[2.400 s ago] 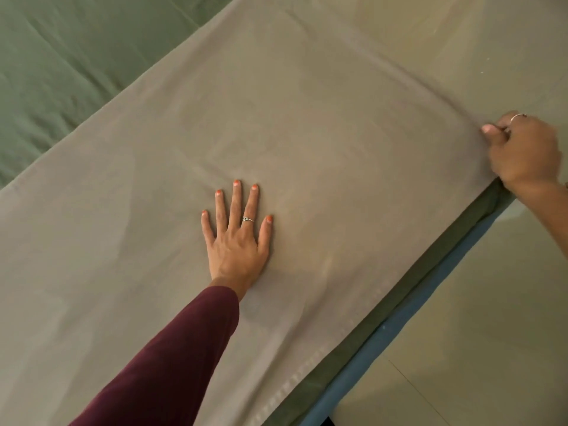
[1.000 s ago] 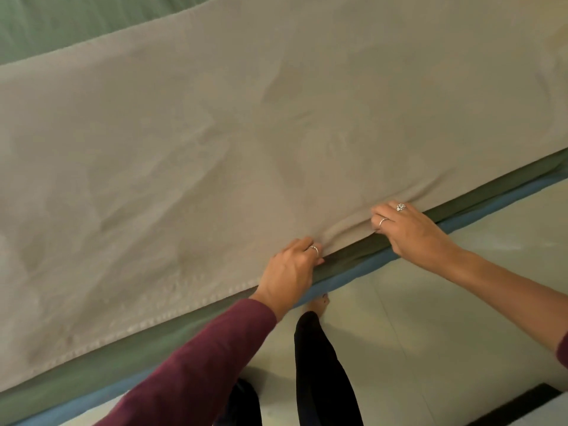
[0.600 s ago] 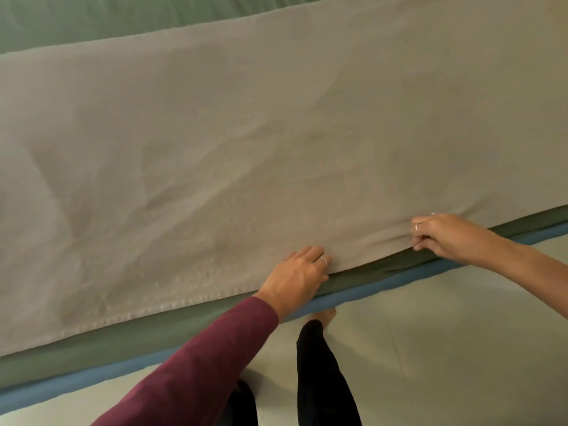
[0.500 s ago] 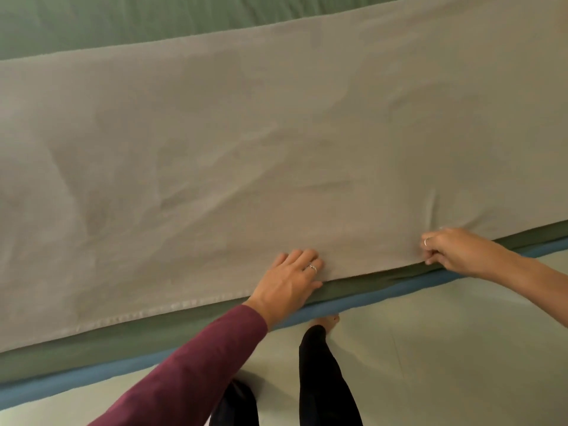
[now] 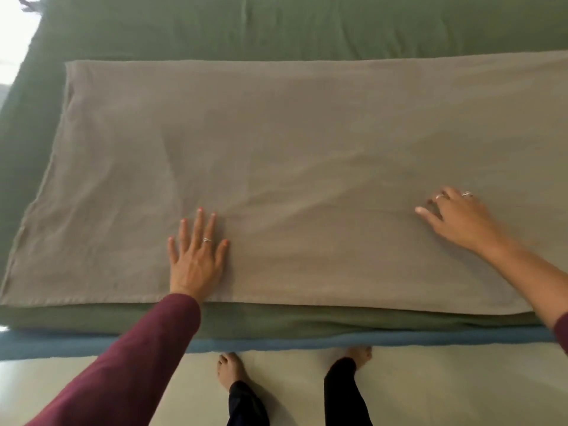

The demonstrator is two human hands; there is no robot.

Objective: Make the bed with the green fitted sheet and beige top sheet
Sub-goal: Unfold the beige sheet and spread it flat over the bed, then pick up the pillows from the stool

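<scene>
Standing at the long side of the bed, bare feet [image 5: 231, 371] on the pale floor [image 5: 430, 392], toes just at the blue mattress edge [image 5: 276, 344]. Beige top sheet [image 5: 292, 155] lies folded in a long band across the near half of the bed, its near hem running just inside the bed's edge, its left end squared off short of the bed's left side. Green fitted sheet [image 5: 276, 29] covers the mattress, showing beyond the beige band, to its left, and along the front edge below the hem. My left hand [image 5: 196, 256] lies flat on the beige sheet near the hem, palm down, fingers straight and spread apart, ring on one finger, maroon sleeve [image 5: 129, 364] down to the wrist. My right hand [image 5: 458, 219] rests on the same sheet well to the right, fingers loosely apart, thumb out to the left, holding no cloth; two rings visible. Shallow creases run in the fabric between the two hands
</scene>
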